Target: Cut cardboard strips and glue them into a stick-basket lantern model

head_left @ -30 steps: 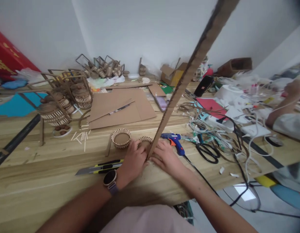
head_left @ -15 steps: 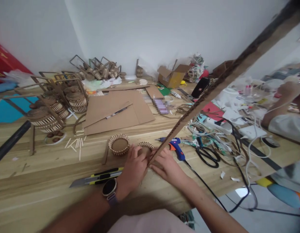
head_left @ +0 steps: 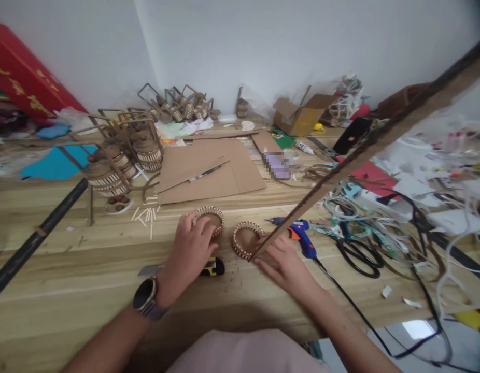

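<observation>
Two small round baskets with pale sticks set round brown cardboard bases stand on the wooden table. My left hand (head_left: 193, 242) has its fingers bent over the near left rim of the left round basket (head_left: 221, 217), hiding that side. At the right round basket (head_left: 240, 250), my right hand (head_left: 282, 259) pinches the lower end of a long brown cardboard strip (head_left: 306, 207) against the rim. The strip slants up to the upper right. Under my left wrist lies a yellow and black utility knife (head_left: 213, 267), partly covered. A blue glue gun (head_left: 302, 238) lies right of my right hand.
Black-handled scissors (head_left: 358, 256), cords and scraps crowd the right. A cardboard sheet (head_left: 240, 171) with a pen (head_left: 205, 173) lies beyond the baskets. Lidded stick-covered buckets (head_left: 108, 178) stand at left, near loose pale sticks (head_left: 147, 215). A black bar (head_left: 41, 233) crosses the left side.
My left hand has left the right basket and moved left onto the other basket. My right hand stays at the strip's lower end. The view has turned left.
</observation>
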